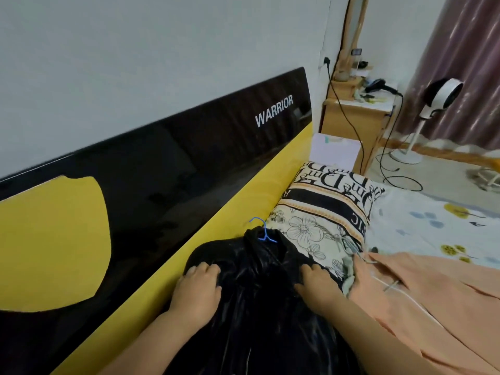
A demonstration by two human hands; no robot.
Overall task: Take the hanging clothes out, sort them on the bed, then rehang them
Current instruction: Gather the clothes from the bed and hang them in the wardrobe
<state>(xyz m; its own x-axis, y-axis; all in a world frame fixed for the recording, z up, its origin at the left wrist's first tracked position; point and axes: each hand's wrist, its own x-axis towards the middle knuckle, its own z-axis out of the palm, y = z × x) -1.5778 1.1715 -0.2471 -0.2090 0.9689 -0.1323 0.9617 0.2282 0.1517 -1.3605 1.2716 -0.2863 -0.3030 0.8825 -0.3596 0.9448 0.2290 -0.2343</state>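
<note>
both hands press flat on a shiny black garment point(257, 307): left hand point(198, 285) and right hand point(318, 284), fingers spread, no grip closed. it lies on the bed beside the yellow-and-black headboard point(167, 169), its blue wire hanger point(263, 231) touching a patterned pillow point(322, 212); a peach garment point(422, 301) lies alongside.

**One head-worn view, close over the head end of the bed**

A single wide-angle camera on the person's head looks forward and down along both forearms, close to the hands point(259, 282), toward the bed's point(433, 226) head edge. The frame is tilted, so the headboard point(189, 169) runs diagonally from lower left to upper right. Past the bed's far corner it takes in the nightstand point(351, 117) and the floor
</note>
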